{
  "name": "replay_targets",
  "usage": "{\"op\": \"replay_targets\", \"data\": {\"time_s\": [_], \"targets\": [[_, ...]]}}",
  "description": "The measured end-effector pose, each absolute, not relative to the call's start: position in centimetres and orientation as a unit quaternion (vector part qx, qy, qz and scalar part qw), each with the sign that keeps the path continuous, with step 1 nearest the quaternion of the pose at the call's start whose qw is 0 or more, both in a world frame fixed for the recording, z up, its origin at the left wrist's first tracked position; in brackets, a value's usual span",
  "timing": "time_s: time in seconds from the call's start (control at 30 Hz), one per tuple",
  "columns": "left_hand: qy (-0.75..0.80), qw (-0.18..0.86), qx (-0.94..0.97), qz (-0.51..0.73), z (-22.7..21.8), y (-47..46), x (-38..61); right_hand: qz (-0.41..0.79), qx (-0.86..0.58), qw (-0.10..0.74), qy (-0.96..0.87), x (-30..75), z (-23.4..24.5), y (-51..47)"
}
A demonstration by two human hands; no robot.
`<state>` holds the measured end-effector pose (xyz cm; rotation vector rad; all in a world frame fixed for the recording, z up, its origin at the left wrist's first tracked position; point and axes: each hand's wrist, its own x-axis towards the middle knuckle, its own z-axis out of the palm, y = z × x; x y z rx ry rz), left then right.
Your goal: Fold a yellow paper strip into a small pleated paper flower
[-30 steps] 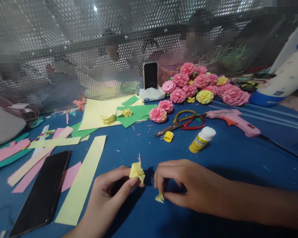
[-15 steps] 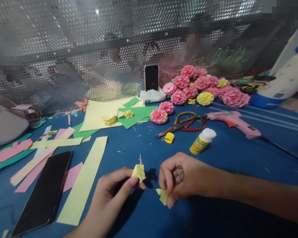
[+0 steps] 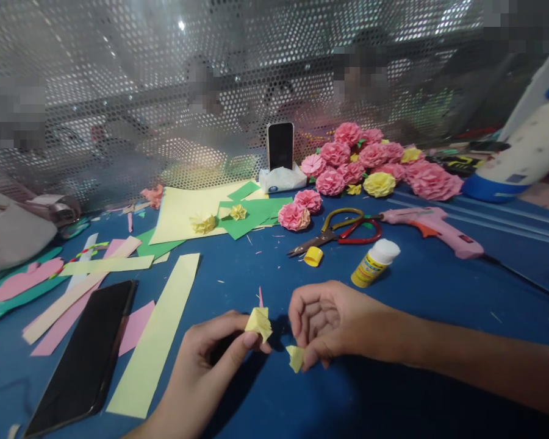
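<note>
Between thumb and fingers, my left hand (image 3: 219, 353) pinches a small folded yellow paper flower (image 3: 258, 323). My right hand (image 3: 327, 326) is a short way to the right, its thumb and a finger closed on a small yellow paper piece (image 3: 295, 358) and its other fingers curled. The two paper pieces are apart. Beyond my right hand stands a yellow glue bottle (image 3: 374, 263) with a white top. A yellow cap (image 3: 313, 256) lies beside the scissors (image 3: 332, 235), which have one yellow and one red handle.
Paper strips (image 3: 158, 335) and a black phone (image 3: 82, 360) lie on the left. Pink paper flowers (image 3: 332, 182) are heaped at the back, near a propped phone (image 3: 280, 146). On the right are a pink glue gun (image 3: 434, 227) and a white-and-blue bottle (image 3: 516, 158). A perforated metal screen (image 3: 155, 97) stands behind.
The paper piece in my right hand has turned and risen slightly, and that hand's fingers have loosened a little. My left hand keeps its pinch, nearly still. The view has shifted slightly.
</note>
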<state>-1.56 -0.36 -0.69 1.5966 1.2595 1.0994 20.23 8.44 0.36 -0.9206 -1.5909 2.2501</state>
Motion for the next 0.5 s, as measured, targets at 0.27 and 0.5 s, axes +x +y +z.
{"op": "replay_targets", "data": {"time_s": [0.27, 0.5], "targets": [[0.451, 0.350, 0.683, 0.455, -0.46, -0.12, -1.35, 0.788, -0.300, 0.136, -0.521, 20.01, 1.33, 7.99], [0.413, 0.357, 0.721, 0.426, -0.21, -0.06, -0.80, 0.758, -0.263, 0.227, -0.553, 20.23, 1.11, 7.60]]}}
